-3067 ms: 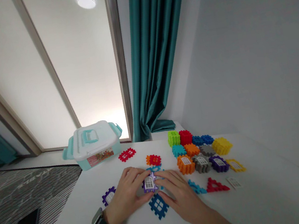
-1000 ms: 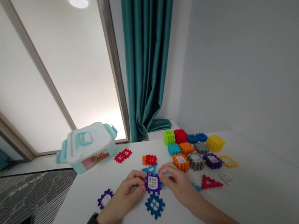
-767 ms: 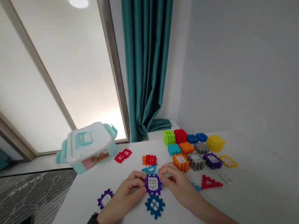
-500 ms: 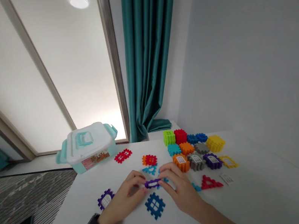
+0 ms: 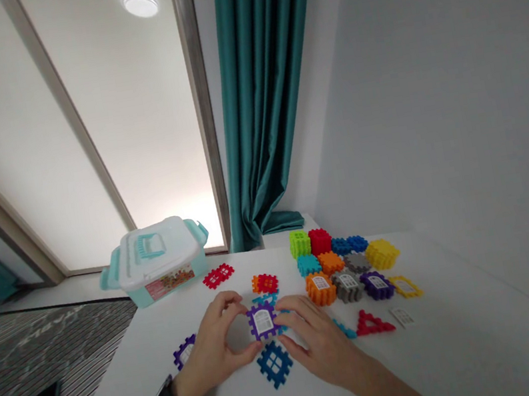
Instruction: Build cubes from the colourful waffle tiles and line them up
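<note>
A purple toothed square with a white window insert (image 5: 263, 321) is held up between my two hands, its face turned to the camera. My left hand (image 5: 219, 341) grips it at the left side with thumb and fingers. At the right edge, my right hand (image 5: 317, 341) pinches it. Just below lies a dark blue windowed square (image 5: 275, 364) on the table. Light blue pieces (image 5: 265, 299) lie partly hidden behind the held square. Another purple square (image 5: 183, 352) is partly covered by my left wrist.
Stacked coloured blocks (image 5: 348, 285) stand at the right, with a red triangle (image 5: 372, 322) and a yellow frame (image 5: 406, 286) nearby. A lidded box (image 5: 158, 260) sits back left. Red pieces (image 5: 218, 275) and a red-orange pair (image 5: 265, 284) lie behind my hands.
The purple square has turned from edge-on to face the camera and sits slightly higher and further left. Both hands have shifted with it, fingers more spread around it.
</note>
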Available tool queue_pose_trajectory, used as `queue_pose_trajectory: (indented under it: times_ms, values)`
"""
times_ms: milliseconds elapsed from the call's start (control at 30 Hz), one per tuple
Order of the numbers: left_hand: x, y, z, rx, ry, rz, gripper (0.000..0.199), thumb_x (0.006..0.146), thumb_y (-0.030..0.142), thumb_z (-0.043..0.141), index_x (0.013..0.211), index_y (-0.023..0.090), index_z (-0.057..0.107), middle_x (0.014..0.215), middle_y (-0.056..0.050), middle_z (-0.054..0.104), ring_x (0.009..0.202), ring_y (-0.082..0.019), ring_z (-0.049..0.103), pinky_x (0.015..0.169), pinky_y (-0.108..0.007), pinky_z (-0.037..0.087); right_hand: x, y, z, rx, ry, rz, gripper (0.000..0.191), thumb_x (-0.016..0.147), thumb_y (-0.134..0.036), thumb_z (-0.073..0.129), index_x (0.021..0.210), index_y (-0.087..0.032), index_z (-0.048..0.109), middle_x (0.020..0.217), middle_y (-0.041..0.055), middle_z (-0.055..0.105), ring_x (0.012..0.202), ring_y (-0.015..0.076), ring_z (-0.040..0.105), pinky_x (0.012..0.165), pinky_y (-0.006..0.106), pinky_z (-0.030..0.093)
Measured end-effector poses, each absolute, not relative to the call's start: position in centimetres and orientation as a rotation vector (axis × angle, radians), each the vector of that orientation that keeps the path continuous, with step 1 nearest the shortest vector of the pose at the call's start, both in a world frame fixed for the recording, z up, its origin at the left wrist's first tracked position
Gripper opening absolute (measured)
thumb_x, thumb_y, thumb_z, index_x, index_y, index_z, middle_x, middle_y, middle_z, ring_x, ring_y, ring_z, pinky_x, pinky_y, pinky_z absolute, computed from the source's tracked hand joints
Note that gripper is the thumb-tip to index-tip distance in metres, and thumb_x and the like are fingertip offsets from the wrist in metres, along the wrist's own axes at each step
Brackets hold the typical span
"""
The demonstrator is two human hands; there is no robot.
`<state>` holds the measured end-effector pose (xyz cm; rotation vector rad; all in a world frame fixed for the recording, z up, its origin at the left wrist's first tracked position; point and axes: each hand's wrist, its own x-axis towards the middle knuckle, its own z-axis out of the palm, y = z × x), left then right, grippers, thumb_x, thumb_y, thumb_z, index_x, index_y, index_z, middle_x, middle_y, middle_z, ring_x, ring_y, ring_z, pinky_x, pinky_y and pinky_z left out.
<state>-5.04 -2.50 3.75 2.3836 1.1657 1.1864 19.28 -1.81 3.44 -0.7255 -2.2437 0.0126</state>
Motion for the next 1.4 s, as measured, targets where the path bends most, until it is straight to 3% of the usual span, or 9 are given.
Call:
queue_pose_trajectory:
  times_ms: [167, 367, 833, 1033, 1400]
  values:
    - [-5.6, -2.4, 3.7, 2.689, 1.247, 1.225, 0.046, 0.075, 0.029, 0.079, 0.115, 0.022, 0.059, 0.119, -0.012, 0.057, 0.105, -0.028, 0.058, 0.09, -0.044, 0.051, 19.0, -2.2, 2.5, -0.805, -2.243, 0.056, 0.051, 0.089, -0.023, 0.065, 0.137, -0.023, 0.049, 0.133, 0.0142, 0.059, 0.12, 0.0296, 0.059, 0.1, 0.049, 0.055]
    - [-5.0, -2.7, 3.8, 2.763, 1.223, 1.201, 0.045, 0.076, 0.035, 0.08, 0.113, 0.021, 0.06, 0.117, -0.012, 0.059, 0.103, -0.028, 0.059, 0.087, -0.042, 0.052, 18.6, -2.0, 1.3, -0.838, -2.19, 0.1, 0.057, 0.087, -0.022, 0.068, 0.14, -0.023, 0.046, 0.132, 0.0132, 0.06, 0.121, 0.029, 0.059, 0.101, 0.048, 0.055]
    - [-4.3, -2.8, 4.0, 2.72, 1.242, 1.194, 0.04, 0.078, 0.037, 0.081, 0.11, 0.02, 0.063, 0.116, -0.012, 0.062, 0.103, -0.027, 0.06, 0.089, -0.039, 0.052, 18.2, -2.0, 1.7, -0.842, -2.099, 0.077, 0.046, 0.083, -0.018, 0.068, 0.126, -0.022, 0.053, 0.122, 0.0108, 0.066, 0.113, 0.0279, 0.062, 0.098, 0.048, 0.054]
    - [-3.9, -2.7, 4.0, 2.72, 1.222, 1.207, 0.043, 0.08, 0.035, 0.08, 0.114, 0.02, 0.061, 0.117, -0.011, 0.061, 0.103, -0.027, 0.059, 0.088, -0.039, 0.052, 18.6, -2.2, 2.4, -0.876, -2.112, -0.044, 0.029, 0.084, -0.017, 0.069, 0.11, -0.023, 0.06, 0.124, 0.0103, 0.066, 0.112, 0.0279, 0.063, 0.096, 0.046, 0.054]
    - [-0.7, -1.3, 4.6, 2.814, 1.123, 1.235, 0.042, 0.078, 0.035, 0.079, 0.113, 0.019, 0.062, 0.115, -0.013, 0.062, 0.103, -0.028, 0.059, 0.089, -0.042, 0.05, 21.1, -3.1, 2.4, -0.973, -2.012, -0.108, 0.024, 0.088, -0.017, 0.065, 0.111, -0.024, 0.059, 0.118, 0.0107, 0.065, 0.109, 0.0272, 0.063, 0.094, 0.046, 0.055]
